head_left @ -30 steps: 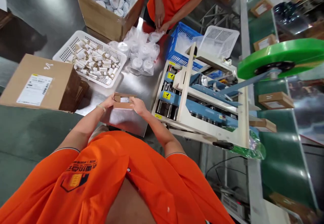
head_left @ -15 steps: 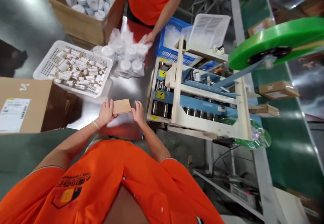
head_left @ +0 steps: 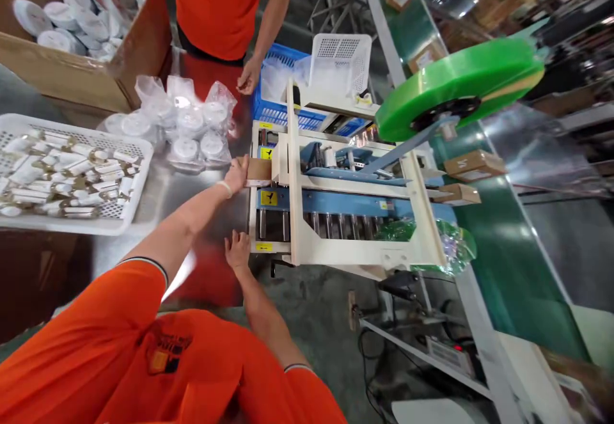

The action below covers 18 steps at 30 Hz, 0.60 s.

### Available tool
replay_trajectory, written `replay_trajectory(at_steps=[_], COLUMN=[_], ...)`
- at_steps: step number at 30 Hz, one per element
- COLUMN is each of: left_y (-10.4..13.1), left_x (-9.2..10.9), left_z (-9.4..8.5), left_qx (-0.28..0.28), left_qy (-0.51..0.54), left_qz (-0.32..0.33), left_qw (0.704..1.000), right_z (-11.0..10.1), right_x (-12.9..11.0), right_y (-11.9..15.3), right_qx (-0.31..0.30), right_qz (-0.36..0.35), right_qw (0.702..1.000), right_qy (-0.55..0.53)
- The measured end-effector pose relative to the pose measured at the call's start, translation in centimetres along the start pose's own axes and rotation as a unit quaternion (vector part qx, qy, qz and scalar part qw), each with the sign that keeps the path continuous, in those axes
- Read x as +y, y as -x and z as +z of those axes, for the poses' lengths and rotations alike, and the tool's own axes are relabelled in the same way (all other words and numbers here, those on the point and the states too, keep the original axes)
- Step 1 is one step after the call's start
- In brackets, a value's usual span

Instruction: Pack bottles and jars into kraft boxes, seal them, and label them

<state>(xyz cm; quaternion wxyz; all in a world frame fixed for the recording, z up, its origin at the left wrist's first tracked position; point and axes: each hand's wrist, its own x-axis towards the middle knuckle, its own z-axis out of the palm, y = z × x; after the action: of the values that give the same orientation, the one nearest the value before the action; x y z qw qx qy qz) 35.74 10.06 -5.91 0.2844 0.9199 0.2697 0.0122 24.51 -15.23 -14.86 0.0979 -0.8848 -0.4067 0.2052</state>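
Observation:
My left hand (head_left: 236,176) is at the left end of a small brown cardboard box (head_left: 259,172), its fingers pressed together on the box's end. The box lies in the entry of the taping machine (head_left: 374,245), between its blue side guides. Lower down, my right hand (head_left: 237,249) rests near the metal table's right edge, beside the machine's corner, with fingers apart and nothing in it. A green tape roll (head_left: 460,88) is mounted over the machine.
Left of my hands are a white basket of small bottles (head_left: 132,218) and bagged white jars (head_left: 189,122). A large carton (head_left: 86,85) of jars stands behind. Another person (head_left: 220,8) stands across the table by a blue crate (head_left: 273,112). A green conveyor (head_left: 515,213) carries boxes at right.
My left hand and the box have moved right, from the table into the machine's entry. My right hand is off the box and lower. The other person's hand has left the bagged jars.

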Motion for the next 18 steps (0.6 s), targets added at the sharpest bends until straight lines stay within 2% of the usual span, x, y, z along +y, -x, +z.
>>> replay_trajectory(at_steps=[2, 4, 6, 8, 9, 11, 13, 15, 16, 17, 18], left_y=[-2.2, -2.3, -0.1, 4.2, 7.0, 13.4, 20.6, 28.6, 32.8, 37.0, 41.0], left_x=[2.4, 4.2, 4.8, 4.1, 3.3, 1.2, -1.6, -4.9, -6.7, -8.5, -10.3], left_z=[1.7, 3.1, 3.6, 2.9, 2.0, -1.3, -6.2, -12.3, -15.4, -18.2, -20.7], left_qx=[-0.024, -0.040, -0.031, -0.003, 0.015, 0.059, 0.123, 0.213, 0.257, 0.308, 0.359], left_qy=[0.042, 0.085, 0.156, 0.221, 0.234, 0.195, 0.106, 0.006, -0.040, -0.088, -0.136], left_qz=[0.022, 0.040, 0.056, 0.062, 0.066, 0.072, 0.047, -0.067, -0.144, -0.225, -0.307], left_qw=[0.999, 0.995, 0.986, 0.973, 0.970, 0.976, 0.986, 0.975, 0.955, 0.920, 0.871], right_z=[0.5, 0.8, 0.8, 0.6, 0.5, 0.1, -0.4, -1.3, -1.8, -2.3, -2.9], right_x=[0.4, 0.7, 0.8, 0.9, 1.0, 1.2, 1.3, 0.8, 0.1, -1.1, -2.9], right_y=[-0.1, -0.3, -0.5, -0.5, -0.5, -0.3, -0.2, -0.3, -0.4, -0.7, -0.9], right_qx=[0.010, 0.013, 0.017, 0.036, 0.054, 0.092, 0.111, 0.101, 0.091, 0.082, 0.072], right_qz=[-0.006, -0.011, -0.013, -0.019, -0.024, -0.040, -0.046, -0.034, -0.032, -0.042, -0.067], right_qw=[1.000, 1.000, 1.000, 0.999, 0.998, 0.995, 0.993, 0.994, 0.995, 0.996, 0.994], right_qy=[-0.008, -0.013, -0.010, -0.008, -0.010, -0.017, -0.017, -0.002, -0.001, -0.012, -0.040])
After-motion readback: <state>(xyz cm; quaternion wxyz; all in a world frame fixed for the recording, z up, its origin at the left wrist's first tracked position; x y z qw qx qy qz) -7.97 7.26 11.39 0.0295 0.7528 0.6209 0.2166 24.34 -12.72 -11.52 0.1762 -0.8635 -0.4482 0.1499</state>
